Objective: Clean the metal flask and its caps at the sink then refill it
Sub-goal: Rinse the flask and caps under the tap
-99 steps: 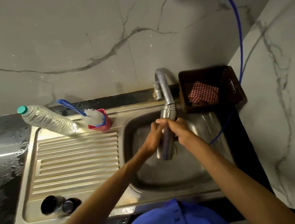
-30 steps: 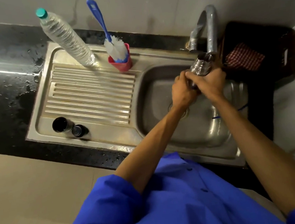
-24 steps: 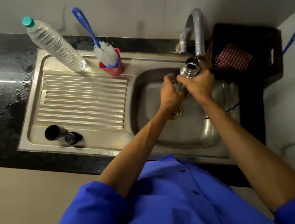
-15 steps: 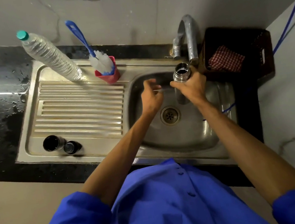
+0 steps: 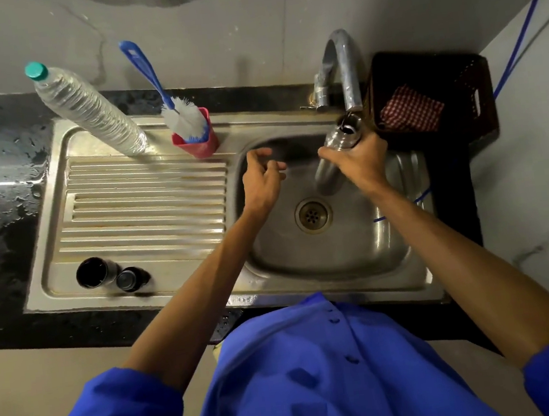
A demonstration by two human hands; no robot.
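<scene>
Right hand point(image 5: 358, 160) grips flask point(image 5: 337, 152) mouth-up beneath tap point(image 5: 345, 73) — likely to fill; left hand point(image 5: 261, 182) fingers loose, empty.

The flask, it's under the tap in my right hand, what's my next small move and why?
Probably reach the free left hand to the brush in the pink cup: the right hand holds the flask open-mouthed under the tap, and the caps wait on the drainboard.
</scene>
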